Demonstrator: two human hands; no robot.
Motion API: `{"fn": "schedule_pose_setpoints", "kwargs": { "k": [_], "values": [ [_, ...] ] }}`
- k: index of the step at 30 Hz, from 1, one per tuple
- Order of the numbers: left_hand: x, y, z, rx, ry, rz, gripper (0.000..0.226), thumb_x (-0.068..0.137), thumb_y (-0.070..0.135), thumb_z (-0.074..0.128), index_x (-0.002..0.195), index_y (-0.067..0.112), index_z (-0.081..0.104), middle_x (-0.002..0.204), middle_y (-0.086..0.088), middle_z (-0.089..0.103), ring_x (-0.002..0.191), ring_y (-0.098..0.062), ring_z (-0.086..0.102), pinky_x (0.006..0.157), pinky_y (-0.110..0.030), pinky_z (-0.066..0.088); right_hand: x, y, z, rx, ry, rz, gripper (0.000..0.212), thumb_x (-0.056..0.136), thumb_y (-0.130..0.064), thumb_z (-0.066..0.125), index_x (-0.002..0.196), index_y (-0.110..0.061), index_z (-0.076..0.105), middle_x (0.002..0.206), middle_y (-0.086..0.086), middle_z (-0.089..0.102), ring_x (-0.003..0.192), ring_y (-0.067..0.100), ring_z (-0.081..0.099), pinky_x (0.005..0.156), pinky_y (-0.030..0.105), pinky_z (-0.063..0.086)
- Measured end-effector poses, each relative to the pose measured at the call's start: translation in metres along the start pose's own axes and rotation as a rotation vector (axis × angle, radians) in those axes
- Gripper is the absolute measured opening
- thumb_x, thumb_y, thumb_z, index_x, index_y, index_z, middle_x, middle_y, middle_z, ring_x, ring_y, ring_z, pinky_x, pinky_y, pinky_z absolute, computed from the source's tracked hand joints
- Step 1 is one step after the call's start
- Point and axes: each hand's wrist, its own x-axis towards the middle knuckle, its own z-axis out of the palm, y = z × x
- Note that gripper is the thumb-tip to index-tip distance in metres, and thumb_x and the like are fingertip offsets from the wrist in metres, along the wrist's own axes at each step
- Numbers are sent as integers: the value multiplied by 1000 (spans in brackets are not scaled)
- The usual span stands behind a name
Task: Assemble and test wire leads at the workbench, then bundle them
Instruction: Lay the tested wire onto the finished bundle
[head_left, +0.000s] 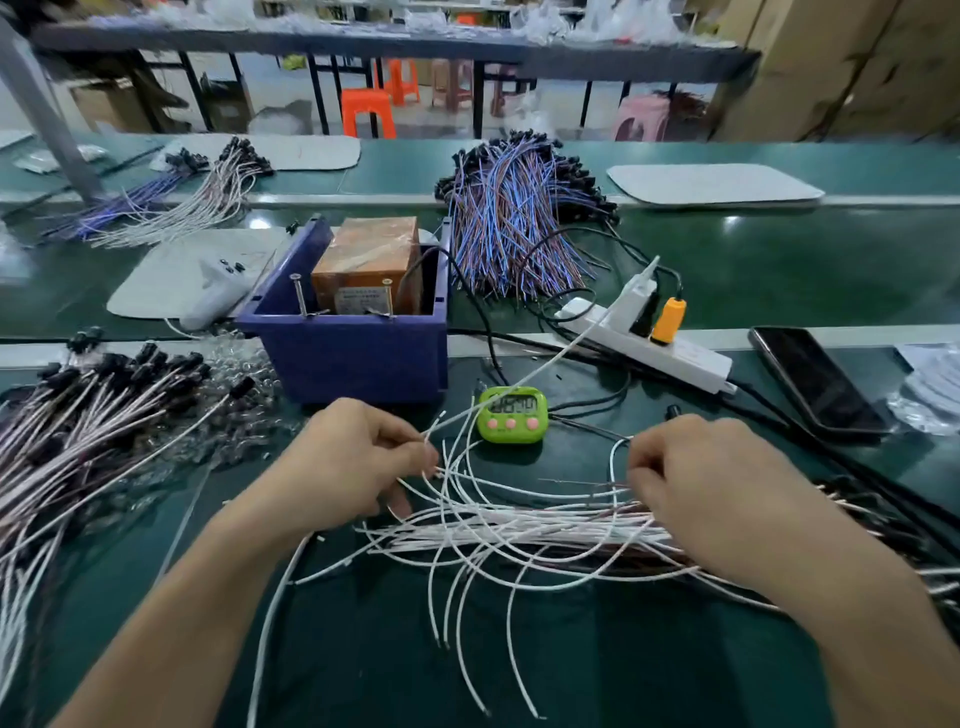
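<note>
A loose heap of white wire leads (498, 530) lies on the green bench in front of me. My left hand (353, 462) pinches the ends of a few white leads at its fingertips. My right hand (711, 488) rests on the right part of the heap, fingers curled around thin leads, one white lead looping up from them. A blue bin (353, 358) behind my hands holds an orange-brown tester box (369, 260) with two upright metal pins. A pile of leads with black connectors (78, 431) lies at the left.
A green timer (511, 415) stands between my hands and the bin. A white power strip (654, 343) with an orange plug and black cables lies to the right, a dark phone (815, 384) beyond it. Blue-and-brown lead bundles (514, 218) lie behind.
</note>
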Motion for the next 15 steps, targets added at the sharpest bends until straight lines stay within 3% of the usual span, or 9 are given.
{"fn": "schedule_pose_setpoints", "kwargs": {
  "k": [2,5,8,10,13,15],
  "values": [
    [1,-3,-1,198,36,31,16,91,33,75,76,35,80,65,3,75,47,-10,65,46,-19,45,-6,1,20,25,60,-66,24,96,-30,51,74,-28,61,72,-7,61,76,24,57,71,32,42],
    [2,-5,-3,218,66,42,14,88,39,78,75,41,79,56,3,70,39,-5,48,42,-17,40,-12,4,50,236,220,-164,16,94,-25,62,82,-27,72,79,-8,65,83,21,56,81,34,44],
    [4,-9,-4,304,69,16,18,86,46,78,69,41,79,49,0,65,36,-4,45,41,-15,38,-12,9,75,413,322,-242,10,90,-17,70,85,-24,75,91,-20,65,98,8,53,93,26,40],
    [4,-10,-4,384,105,-22,25,85,56,75,66,40,78,48,2,64,37,-5,47,44,-21,42,-10,12,83,474,315,-256,13,93,-18,67,88,-28,74,108,-28,61,114,0,48,104,22,35],
    [4,-7,2,457,412,24,39,85,64,69,58,36,72,46,9,60,41,-10,54,49,-27,43,-9,15,88,491,246,-254,15,98,-29,57,91,-36,68,139,-30,46,140,-4,29,114,15,16],
    [3,-7,9,375,672,192,51,88,54,67,51,20,59,46,8,54,41,-14,47,51,-32,44,-10,13,87,519,210,-236,7,94,-45,55,97,-41,60,145,-33,41,144,-3,27,112,15,18]
  ]
}}
